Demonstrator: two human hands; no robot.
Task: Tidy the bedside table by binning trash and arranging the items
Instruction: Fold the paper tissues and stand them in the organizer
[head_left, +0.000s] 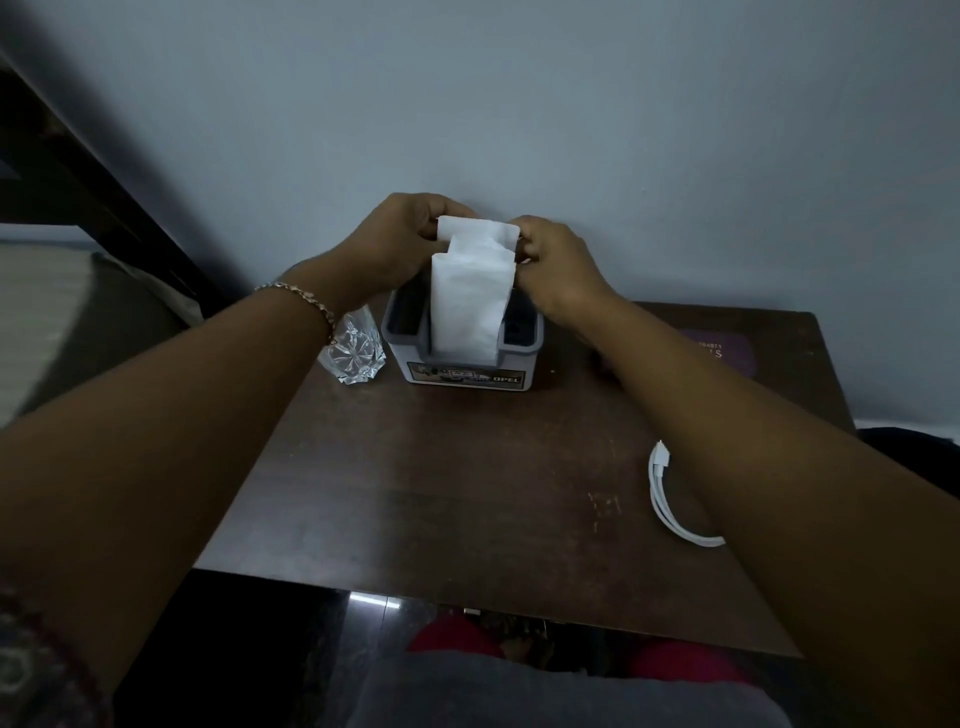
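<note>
A stack of white tissues (470, 296) stands upright in the middle slot of a grey holder box (462, 366) at the back of the dark wooden bedside table (467, 493). My left hand (389, 244) pinches the tissues' top left corner. My right hand (556, 270) pinches the top right corner. Both hands hold the folded top edge above the holder. The holder's front bears a label reading OPEL.
A cut-glass tumbler (356, 351) stands just left of the holder, under my left wrist. A coiled white cable (670, 493) lies at the table's right, partly under my right forearm. A dark purple flat item (722, 353) lies at the back right. A bed is to the left.
</note>
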